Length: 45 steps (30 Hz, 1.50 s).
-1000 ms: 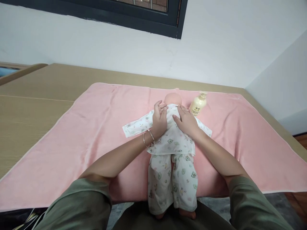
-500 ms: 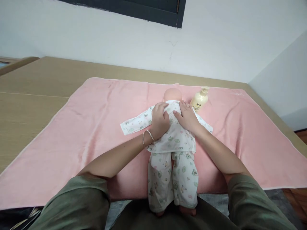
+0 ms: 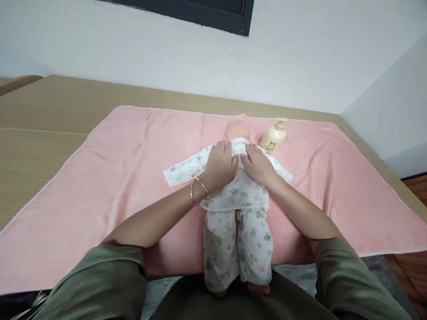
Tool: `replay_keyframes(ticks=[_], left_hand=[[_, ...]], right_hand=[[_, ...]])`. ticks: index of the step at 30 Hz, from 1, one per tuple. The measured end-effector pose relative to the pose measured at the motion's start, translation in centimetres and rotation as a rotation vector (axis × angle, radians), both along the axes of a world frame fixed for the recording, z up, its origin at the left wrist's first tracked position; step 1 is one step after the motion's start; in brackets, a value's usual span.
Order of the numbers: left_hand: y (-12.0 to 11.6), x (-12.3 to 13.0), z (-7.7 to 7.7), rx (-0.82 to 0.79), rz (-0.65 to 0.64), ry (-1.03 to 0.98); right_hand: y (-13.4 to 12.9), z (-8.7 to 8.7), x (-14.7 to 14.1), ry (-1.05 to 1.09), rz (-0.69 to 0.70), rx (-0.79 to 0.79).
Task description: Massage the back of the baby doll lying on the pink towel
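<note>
A baby doll [image 3: 237, 130] lies with its head away from me, dressed in a white printed long-sleeved top [image 3: 245, 193] and matching trousers [image 3: 255, 244]. Flat on the upper left part of the top rests my left hand [image 3: 221, 165], fingers stretched toward the doll's head, a bangle on the wrist. My right hand [image 3: 258, 163] lies open on the upper right part, its thumb close to the left thumb. Both palms touch the cloth and cover part of the doll's upper body. The doll's feet stick out of the trouser legs at the near edge.
Under the doll a pink cloth [image 3: 160, 146] covers much of the wooden table [image 3: 46, 111]. A pale yellow pump bottle [image 3: 274, 137] leans or lies just right of the doll's head. Behind the table rises a white wall [image 3: 150, 53] with a dark frame [image 3: 213, 18].
My left fingers have straightened and flattened on the doll's top. My right hand has barely shifted. The camera view has moved slightly.
</note>
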<state>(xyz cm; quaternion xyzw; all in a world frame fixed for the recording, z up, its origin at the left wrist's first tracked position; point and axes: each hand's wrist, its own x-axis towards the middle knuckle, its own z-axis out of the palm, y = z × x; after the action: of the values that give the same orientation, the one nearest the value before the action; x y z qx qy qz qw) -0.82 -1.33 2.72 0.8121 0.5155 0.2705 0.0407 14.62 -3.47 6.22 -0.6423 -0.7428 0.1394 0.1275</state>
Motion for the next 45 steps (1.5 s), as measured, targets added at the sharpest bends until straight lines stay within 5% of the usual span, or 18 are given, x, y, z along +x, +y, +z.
replay_keyframes(ticks=[3,10,18,26,35,45], left_hand=[[-0.6,0.2,0.1,0.042,0.002,0.026],[1.6,-0.6,2.0,-0.211,0.017,0.067],[-1.1,-0.3,1.0,0.049,-0.032,0.115],[1.3,-0.9,2.0,-0.175,-0.027,0.074],[1.1,-0.5,0.9,-0.1,0.009,0.026],[-1.2,0.4,1.8,-0.003,0.042,0.17]], right_hand=[[1.1,0.1,0.5,-0.015,-0.028,-0.029],[-1.4,0.0,-1.1,-0.118,0.045,0.063],[2.0,-0.5,1.6,-0.043,0.115,0.023],[-0.5,-0.2,-0.4,-0.193,0.09,0.079],[1.3,1.0,0.5,-0.14,0.081,0.046],[1.4,1.4,0.7,-0.125,0.077,0.034]])
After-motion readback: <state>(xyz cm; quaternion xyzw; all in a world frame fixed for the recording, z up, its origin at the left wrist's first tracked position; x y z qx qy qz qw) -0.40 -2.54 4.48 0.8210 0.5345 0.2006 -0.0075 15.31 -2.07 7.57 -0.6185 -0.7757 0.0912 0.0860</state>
